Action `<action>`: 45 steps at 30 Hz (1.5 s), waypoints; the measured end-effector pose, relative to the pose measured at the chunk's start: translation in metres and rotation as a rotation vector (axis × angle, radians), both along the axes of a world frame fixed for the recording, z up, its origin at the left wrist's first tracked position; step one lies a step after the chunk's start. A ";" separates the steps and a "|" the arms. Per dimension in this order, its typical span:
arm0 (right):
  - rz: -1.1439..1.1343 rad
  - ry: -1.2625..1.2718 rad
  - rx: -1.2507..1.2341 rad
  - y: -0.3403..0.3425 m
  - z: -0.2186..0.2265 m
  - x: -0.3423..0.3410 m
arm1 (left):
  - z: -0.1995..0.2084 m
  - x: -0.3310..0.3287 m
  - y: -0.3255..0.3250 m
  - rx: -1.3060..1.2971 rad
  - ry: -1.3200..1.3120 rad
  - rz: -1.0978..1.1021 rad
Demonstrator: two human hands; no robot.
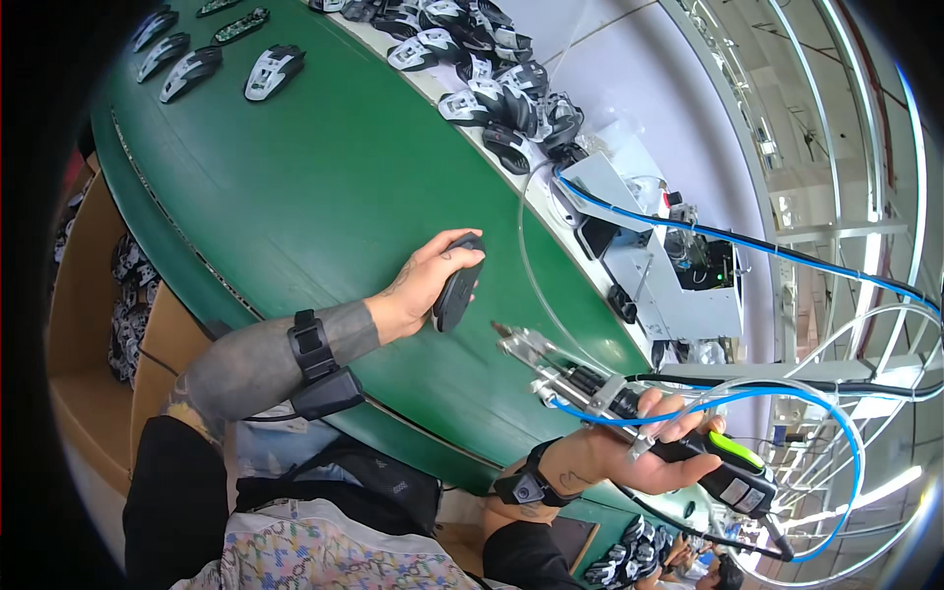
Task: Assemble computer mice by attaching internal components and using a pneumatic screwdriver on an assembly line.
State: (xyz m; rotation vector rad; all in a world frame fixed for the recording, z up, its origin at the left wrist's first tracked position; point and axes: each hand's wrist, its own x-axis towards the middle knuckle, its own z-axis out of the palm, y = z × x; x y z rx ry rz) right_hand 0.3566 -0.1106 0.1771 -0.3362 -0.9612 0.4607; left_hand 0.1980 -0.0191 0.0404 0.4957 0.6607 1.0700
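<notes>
My left hand point(418, 290) is closed round a black computer mouse point(455, 295), holding it tilted on edge above the green work surface point(324, 187). My right hand point(639, 460) grips a black electric screwdriver point(737, 484) with a lime-green patch on its body. Its metal-and-clear nozzle point(536, 356) points up and left toward the mouse, and a gap separates the tip from it. A blue air hose point(590, 418) and clear tubing run from the tool. The mouse's far side is partly hidden by my fingers.
Several white-and-black mouse shells point(273, 73) lie at the far left, and more are heaped on the back ledge point(477, 103). A grey feeder machine point(674, 295) stands at right. A cardboard box point(79, 339) with parts sits at left. Other people point(688, 572) are at lower right.
</notes>
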 end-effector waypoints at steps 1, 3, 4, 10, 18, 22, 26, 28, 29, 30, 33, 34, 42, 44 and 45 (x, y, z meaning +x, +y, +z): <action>-0.001 0.002 -0.003 -0.001 -0.001 -0.003 | 0.000 -0.001 0.000 -0.003 0.002 -0.001; 0.112 -0.055 0.000 0.000 -0.003 -0.009 | -0.001 -0.003 0.000 0.009 -0.143 0.002; 0.173 -0.063 0.028 0.002 -0.005 -0.011 | 0.000 -0.003 0.000 0.008 -0.146 -0.001; 0.142 -0.059 -0.035 0.002 -0.014 -0.021 | 0.001 -0.007 0.000 0.049 -0.242 -0.013; 0.158 -0.058 -0.013 0.001 -0.010 -0.015 | 0.003 -0.005 -0.002 0.075 -0.276 -0.026; 0.179 -0.096 -0.010 0.002 -0.012 -0.017 | 0.001 -0.004 -0.005 0.081 -0.350 0.020; 0.172 -0.114 -0.005 -0.001 -0.009 -0.015 | 0.006 -0.003 -0.007 0.090 -0.356 0.035; 0.158 -0.114 -0.017 -0.002 -0.008 -0.014 | 0.005 -0.002 -0.007 0.091 -0.339 0.029; 0.146 -0.102 -0.009 -0.001 -0.007 -0.013 | 0.004 -0.002 -0.007 0.087 -0.337 0.026; 0.134 -0.091 0.000 -0.001 -0.007 -0.013 | 0.004 -0.002 -0.006 0.082 -0.336 0.023; 0.150 -0.083 -0.004 -0.001 -0.007 -0.011 | 0.003 -0.003 -0.007 0.108 -0.315 -0.014; 0.149 -0.087 -0.004 -0.002 -0.007 -0.011 | 0.004 -0.002 -0.007 0.108 -0.318 -0.016; 0.196 -0.122 -0.018 -0.005 -0.007 -0.011 | 0.005 -0.003 -0.007 0.094 -0.338 0.030; 0.206 -0.113 -0.013 -0.006 -0.006 -0.008 | 0.006 -0.005 -0.005 0.100 -0.233 0.023; 0.213 -0.105 -0.009 -0.007 -0.006 -0.007 | 0.007 -0.006 -0.004 0.104 -0.128 0.013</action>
